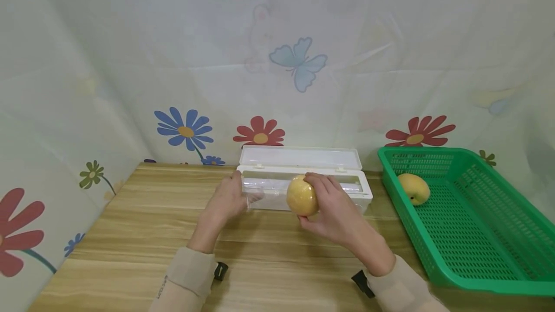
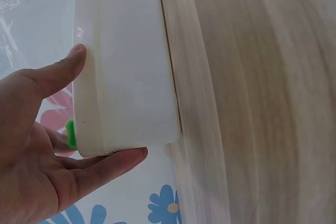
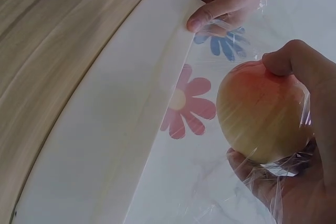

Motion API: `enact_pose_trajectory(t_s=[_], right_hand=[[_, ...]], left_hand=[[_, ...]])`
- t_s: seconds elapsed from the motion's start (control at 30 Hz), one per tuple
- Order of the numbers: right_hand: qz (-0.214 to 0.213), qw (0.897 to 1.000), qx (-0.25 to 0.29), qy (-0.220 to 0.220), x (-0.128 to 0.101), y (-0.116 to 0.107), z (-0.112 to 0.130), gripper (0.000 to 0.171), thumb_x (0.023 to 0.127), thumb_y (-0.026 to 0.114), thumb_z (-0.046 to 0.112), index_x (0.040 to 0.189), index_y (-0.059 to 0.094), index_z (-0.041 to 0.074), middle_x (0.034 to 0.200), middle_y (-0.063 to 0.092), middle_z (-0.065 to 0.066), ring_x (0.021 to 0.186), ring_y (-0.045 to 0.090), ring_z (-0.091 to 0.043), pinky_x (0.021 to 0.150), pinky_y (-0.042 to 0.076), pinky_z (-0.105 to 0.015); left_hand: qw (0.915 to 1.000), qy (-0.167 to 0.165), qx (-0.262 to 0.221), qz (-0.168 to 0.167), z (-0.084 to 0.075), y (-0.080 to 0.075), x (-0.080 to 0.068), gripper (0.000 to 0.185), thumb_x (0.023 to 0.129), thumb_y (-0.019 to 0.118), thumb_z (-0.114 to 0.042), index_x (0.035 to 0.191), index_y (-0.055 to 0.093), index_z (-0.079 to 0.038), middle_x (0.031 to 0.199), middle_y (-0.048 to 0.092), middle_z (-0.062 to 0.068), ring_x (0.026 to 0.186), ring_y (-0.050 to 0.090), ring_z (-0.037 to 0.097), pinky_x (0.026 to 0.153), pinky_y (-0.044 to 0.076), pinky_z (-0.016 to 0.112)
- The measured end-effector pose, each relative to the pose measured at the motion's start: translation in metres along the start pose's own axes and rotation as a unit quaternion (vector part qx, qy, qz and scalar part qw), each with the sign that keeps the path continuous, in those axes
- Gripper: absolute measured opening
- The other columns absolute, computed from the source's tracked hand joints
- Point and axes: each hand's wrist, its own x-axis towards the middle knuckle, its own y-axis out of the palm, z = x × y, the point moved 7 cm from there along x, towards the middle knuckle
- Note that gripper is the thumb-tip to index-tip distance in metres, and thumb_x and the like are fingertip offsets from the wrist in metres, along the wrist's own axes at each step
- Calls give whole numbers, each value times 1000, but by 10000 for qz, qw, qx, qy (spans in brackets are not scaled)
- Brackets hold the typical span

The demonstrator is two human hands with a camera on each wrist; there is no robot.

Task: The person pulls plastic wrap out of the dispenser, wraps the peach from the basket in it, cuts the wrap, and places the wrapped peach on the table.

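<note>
- Fruit (image 3: 262,111), rounded, sat in the right hand (image 1: 334,208), gripped between thumb on one side and fingers on the other
- It looked firm, probably light enough for one hand, easily bruised, and slippery under clear film (image 3: 283,170); its widest part seemed the best hold
- Its shiny skin turned from yellow to orange-red near that thumb
- Left of that grip, the left hand (image 1: 227,196) pinched the end of a white box (image 2: 131,66)
</note>
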Motion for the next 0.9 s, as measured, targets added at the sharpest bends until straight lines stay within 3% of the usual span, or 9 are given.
enact_pose_trajectory(t_s=[0.2, 0.47, 0.63, 0.9], right_hand=[[30, 10000, 82, -9, -4, -4, 3, 78, 62, 93, 21, 126, 55, -3, 123, 60, -17, 112, 57, -35, 91, 55, -47], [67, 9999, 111, 52, -8, -7, 6, 78, 61, 94, 22, 125, 56, -2, 122, 61, -15, 112, 57, -32, 91, 56, -46], [89, 9999, 100, 32, -12, -8, 10, 79, 60, 94, 24, 125, 56, -1, 122, 62, -15, 105, 60, -30, 85, 57, -43], [45, 9999, 163, -19, -17, -11, 15, 78, 60, 92, 26, 125, 57, 1, 122, 63, -12, 104, 61, -27, 83, 57, -42]], left_hand=[[9996, -246, -117, -14, 3, 0, 1, 90, 84, 83, -50, 143, 44, 6, 120, 64, 25, 95, 63, 32, 90, 55, 49], [9990, -32, -438, -100, 2, 0, 2, 82, 82, 88, -39, 144, 47, -4, 119, 69, 16, 89, 64, 26, 88, 56, 48], [9991, -61, -392, -118, 4, 0, 3, 80, 84, 87, -39, 142, 48, -1, 117, 69, 18, 88, 64, 27, 86, 57, 48], [9992, -123, -363, -142, 7, 1, 3, 78, 84, 87, -36, 140, 48, 2, 111, 69, 19, 81, 62, 26, 73, 55, 39]])
